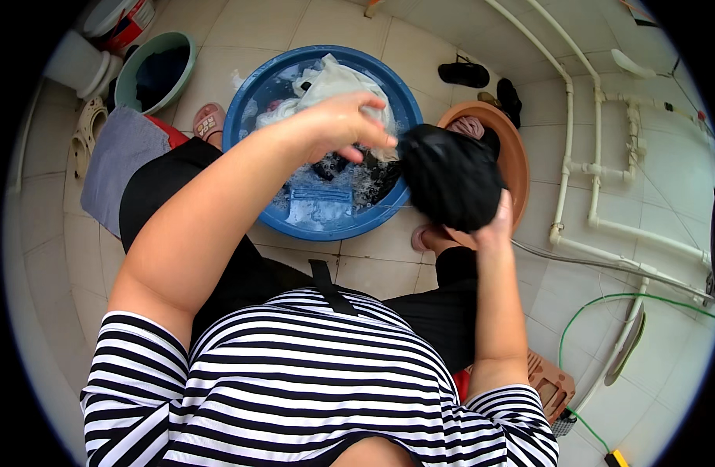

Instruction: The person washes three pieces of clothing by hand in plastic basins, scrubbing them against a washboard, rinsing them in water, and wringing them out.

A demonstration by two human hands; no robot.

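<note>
My right hand (497, 219) holds a bunched black cloth (453, 178) from below, over the gap between a blue plastic basin (334, 230) and an orange-brown basin (519, 169). Above the blue basin, my left hand (351, 128) has its fingers spread, with the thumb side near the cloth's left edge; whether they touch is unclear. White wet clothes (340, 82) lie in the blue basin, with dark cloth (383, 178) in sudsy water below them. A blue washboard (320, 204) leans at its near side. Pink cloth (468, 126) and something dark lie in the orange-brown basin.
A pale green basin (188, 76) with dark cloth stands at the upper left, beside beige clogs (91, 128) and a bucket (121, 23). Black shoes (463, 75) lie beyond the orange-brown basin. White pipes (569, 128) and a green hose (579, 309) run along the right wall.
</note>
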